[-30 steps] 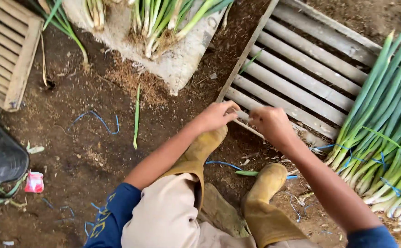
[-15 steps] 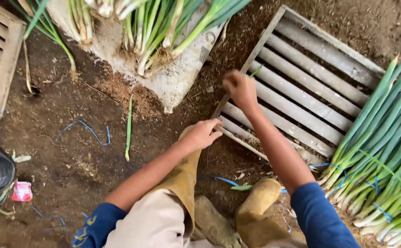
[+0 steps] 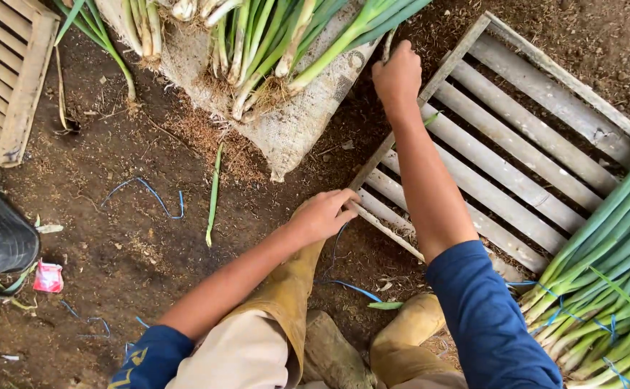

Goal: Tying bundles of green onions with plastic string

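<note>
Reaching forward, your right hand (image 3: 397,75) pinches a scallion stalk (image 3: 386,45) off the sack pile (image 3: 308,122); your left hand (image 3: 324,213), fingers curled, steadies the slatted crate (image 3: 517,148) beside it. Risk: tugging could snap it.

My left hand (image 3: 326,214) on near corner of slatted crate (image 3: 517,148). My right hand (image 3: 397,75) ahead, at onions (image 3: 286,43) on sack (image 3: 293,126). Bundled onions (image 3: 603,288) right of crate. Second crate (image 3: 9,72) far left.

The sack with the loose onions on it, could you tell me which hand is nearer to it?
Right. The right hand reaches the sack at its edge; the left hand rests below it, on the crate corner.
</note>
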